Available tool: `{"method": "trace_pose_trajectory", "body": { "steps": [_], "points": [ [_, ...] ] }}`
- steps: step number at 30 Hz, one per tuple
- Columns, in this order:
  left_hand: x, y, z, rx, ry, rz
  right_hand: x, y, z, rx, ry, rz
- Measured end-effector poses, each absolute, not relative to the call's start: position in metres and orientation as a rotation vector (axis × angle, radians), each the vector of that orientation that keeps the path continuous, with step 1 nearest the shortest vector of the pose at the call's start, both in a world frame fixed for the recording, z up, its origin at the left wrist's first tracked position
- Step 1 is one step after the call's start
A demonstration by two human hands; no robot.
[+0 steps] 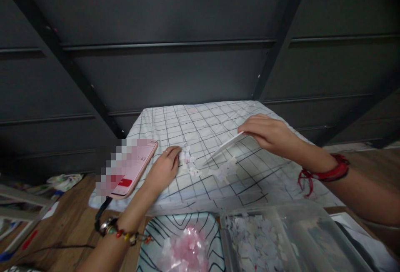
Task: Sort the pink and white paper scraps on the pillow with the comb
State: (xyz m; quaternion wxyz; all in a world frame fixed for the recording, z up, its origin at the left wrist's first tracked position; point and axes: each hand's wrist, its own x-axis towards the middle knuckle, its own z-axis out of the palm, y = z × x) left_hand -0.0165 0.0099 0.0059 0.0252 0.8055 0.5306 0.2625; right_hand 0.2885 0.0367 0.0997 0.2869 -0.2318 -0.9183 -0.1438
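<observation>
My right hand (265,136) pinches one end of a thin white card or sheet (225,146), seen nearly edge-on. The card slants down to the left, its lower edge close to the cloth. My left hand (165,167) lies on the cloth, fingers together and slightly bent. Its fingertips touch a cluster of small pale pieces (189,161) that look like joined jigsaw pieces. A second pale cluster (225,171) lies below the card, to the right. Both clusters rest on the white cloth with a dark grid (200,124).
A pink phone (137,168) lies left of my left hand. In front stand a patterned tray (146,238) with a pink-and-clear plastic bag (187,249) and a clear plastic box (300,218) with many small pale pieces. A dark panelled wall (168,76) closes the far side.
</observation>
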Motion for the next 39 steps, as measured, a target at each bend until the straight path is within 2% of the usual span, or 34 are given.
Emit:
{"method": "trace_pose_trajectory", "body": {
  "steps": [31,39],
  "points": [
    [-0.015,0.009,0.006,2.480,1.637,0.779,0.296,0.025,0.097,-0.522,-2.475,-0.367],
    [-0.017,0.010,0.005,2.488,1.624,0.771,0.265,0.017,0.098,-0.453,-2.534,-0.362]
  ]
}}
